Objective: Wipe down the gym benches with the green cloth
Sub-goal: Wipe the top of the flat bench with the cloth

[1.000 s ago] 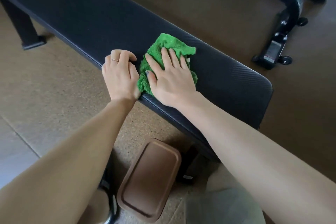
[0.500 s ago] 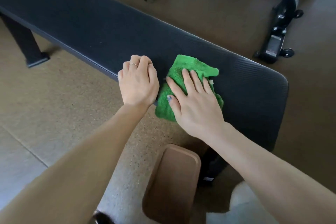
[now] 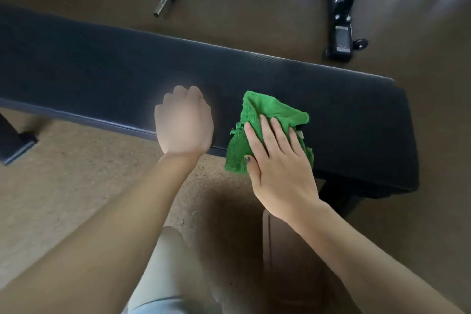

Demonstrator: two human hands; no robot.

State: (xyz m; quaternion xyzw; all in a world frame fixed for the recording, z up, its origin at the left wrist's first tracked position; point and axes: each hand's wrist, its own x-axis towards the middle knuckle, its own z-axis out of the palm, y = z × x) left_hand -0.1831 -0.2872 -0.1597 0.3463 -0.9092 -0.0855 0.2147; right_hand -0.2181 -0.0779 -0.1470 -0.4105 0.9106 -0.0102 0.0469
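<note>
- Both hands rest on the near edge of the long dark padded bench, a small gap apart.
- Right hand (image 3: 276, 160) lies flat and spread, fingers (image 3: 265, 132) apart, pressing down on the crumpled green terry cloth (image 3: 267, 109) rather than gripping it.
- Left hand (image 3: 184, 122) sits just to the left of the cloth, not touching it; it is blurred, knuckles up, fingers curled over the edge of the worktop, nothing visible in it.
- Green cloth lies on the worktop near its right end, its lower part hanging over the near edge, its upper part bunched ahead of the fingertips.
- Worktop (image 3: 102, 71) is a black, finely textured padded bench running from the left edge of the view to a rounded right end.
- One dark bench foot (image 3: 15, 145) stands on the floor at the left.
- Below the right forearm, a brown rounded pad (image 3: 280, 250) sits low by the floor, partly in shadow.
- Floor (image 3: 76, 186) is tan and speckled.
- Beyond the bench, a black frame with a metal tube end (image 3: 165, 0) lies on the floor, and to its right stands a black curved equipment base with small wheels (image 3: 342, 41).
</note>
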